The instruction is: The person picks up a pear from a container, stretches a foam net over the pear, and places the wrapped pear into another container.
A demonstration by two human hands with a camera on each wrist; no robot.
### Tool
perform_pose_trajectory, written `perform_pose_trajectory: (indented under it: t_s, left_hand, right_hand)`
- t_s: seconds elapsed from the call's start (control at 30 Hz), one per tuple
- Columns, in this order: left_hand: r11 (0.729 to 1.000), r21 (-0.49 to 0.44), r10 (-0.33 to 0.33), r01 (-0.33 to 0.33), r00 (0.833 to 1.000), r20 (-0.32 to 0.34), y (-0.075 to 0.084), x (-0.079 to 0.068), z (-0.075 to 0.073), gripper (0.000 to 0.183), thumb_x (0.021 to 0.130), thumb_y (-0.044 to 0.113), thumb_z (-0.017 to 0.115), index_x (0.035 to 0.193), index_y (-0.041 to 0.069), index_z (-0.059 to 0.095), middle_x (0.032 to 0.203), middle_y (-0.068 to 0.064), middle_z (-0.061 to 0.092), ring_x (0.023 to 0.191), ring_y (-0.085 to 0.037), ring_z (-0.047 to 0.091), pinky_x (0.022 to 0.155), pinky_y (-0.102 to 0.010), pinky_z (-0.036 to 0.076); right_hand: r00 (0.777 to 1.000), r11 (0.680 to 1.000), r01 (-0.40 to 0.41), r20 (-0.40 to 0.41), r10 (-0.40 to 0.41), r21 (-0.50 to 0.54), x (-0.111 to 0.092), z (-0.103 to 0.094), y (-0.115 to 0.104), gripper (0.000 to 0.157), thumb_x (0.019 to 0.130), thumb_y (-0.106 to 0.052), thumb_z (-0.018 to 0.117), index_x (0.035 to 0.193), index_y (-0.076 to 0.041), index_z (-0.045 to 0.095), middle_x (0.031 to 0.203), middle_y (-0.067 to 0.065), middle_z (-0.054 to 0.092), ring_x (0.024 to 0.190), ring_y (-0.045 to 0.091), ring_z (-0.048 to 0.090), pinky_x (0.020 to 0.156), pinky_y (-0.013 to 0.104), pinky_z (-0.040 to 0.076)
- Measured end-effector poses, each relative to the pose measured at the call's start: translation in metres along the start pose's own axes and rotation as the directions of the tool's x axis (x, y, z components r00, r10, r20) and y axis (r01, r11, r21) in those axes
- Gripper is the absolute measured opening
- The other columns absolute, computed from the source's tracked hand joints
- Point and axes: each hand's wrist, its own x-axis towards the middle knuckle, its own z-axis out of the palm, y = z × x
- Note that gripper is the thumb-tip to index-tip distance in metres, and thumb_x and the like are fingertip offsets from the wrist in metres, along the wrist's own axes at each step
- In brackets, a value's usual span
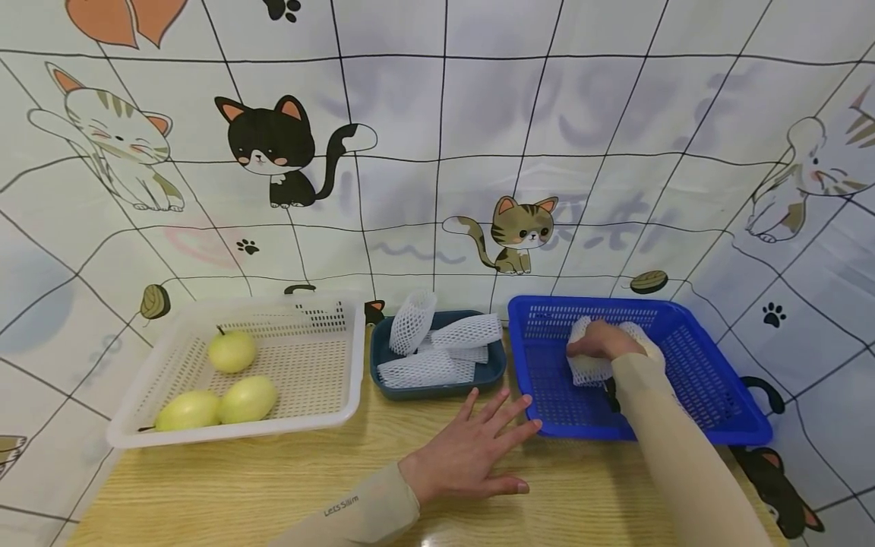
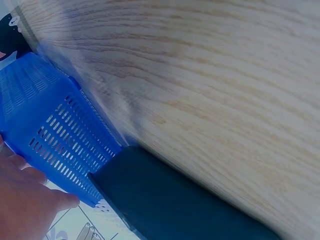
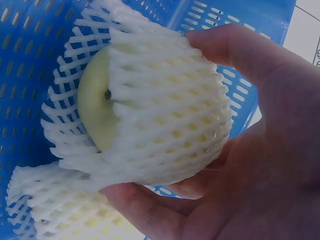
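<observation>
Fruit [image 3: 94,97] in white foam net [image 3: 170,120] — grasped by fingers of right hand [image 1: 608,340] within blue basket [image 1: 547,387]; left hand [image 1: 472,454] — fingers spread and released — near dark tray [image 1: 437,392]

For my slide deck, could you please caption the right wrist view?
Right hand gripping a netted fruit beside a second one, blue basket behind.

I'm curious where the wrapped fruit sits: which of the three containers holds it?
The blue basket, where the right hand grips a netted fruit; the white basket holds bare fruit, the teal tray foam nets.
</observation>
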Motion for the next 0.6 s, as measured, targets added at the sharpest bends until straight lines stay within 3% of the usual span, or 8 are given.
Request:
perform_pose_trajectory:
  t_s: [0.33, 0.5, 0.6]
  left_hand:
    - [1.000, -0.002, 0.000, 0.000, 1.000, 0.001, 0.0000, 0.0007, -0.0002, 0.083, 0.099, 0.074, 0.042, 0.166, 0.029, 0.025, 0.174, -0.004, 0.008, 0.157, -0.033, 0.016, 0.119, -0.065, 0.023]
    - [1.000, -0.002, 0.004, -0.004, 1.000, -0.004, 0.0003, 0.0005, 0.0003, 0.083, 0.099, 0.074, 0.043, 0.166, 0.028, 0.024, 0.174, -0.004, 0.008, 0.157, -0.034, 0.015, 0.118, -0.066, 0.023]
    - [1.000, -0.001, 0.002, -0.002, 1.000, 0.002, 0.0005, -0.0006, 0.0012, 0.083, 0.099, 0.074, 0.041, 0.166, 0.029, 0.023, 0.174, -0.004, 0.006, 0.157, -0.034, 0.014, 0.118, -0.066, 0.022]
  right_hand:
    - [0.998, 1.000, -0.017, -0.053, 0.017, 0.009, -0.0018, 0.0050, -0.0050, 0.064, 0.094, -0.030, 0.071, 0.131, 0.020, 0.055, 0.131, 0.041, 0.056, 0.117, 0.053, 0.057, 0.100, 0.064, 0.048]
    - [0.996, 0.996, -0.017, -0.090, 0.009, -0.083, -0.0036, 0.0047, -0.0063, 0.062, 0.095, -0.034, 0.071, 0.125, 0.019, 0.060, 0.125, 0.040, 0.060, 0.111, 0.051, 0.061, 0.097, 0.063, 0.050]
    - [0.994, 0.988, 0.018, -0.106, -0.035, -0.152, -0.0074, 0.0004, -0.0065, 0.059, 0.095, -0.035, 0.070, 0.119, 0.018, 0.064, 0.118, 0.037, 0.064, 0.104, 0.048, 0.064, 0.096, 0.064, 0.049]
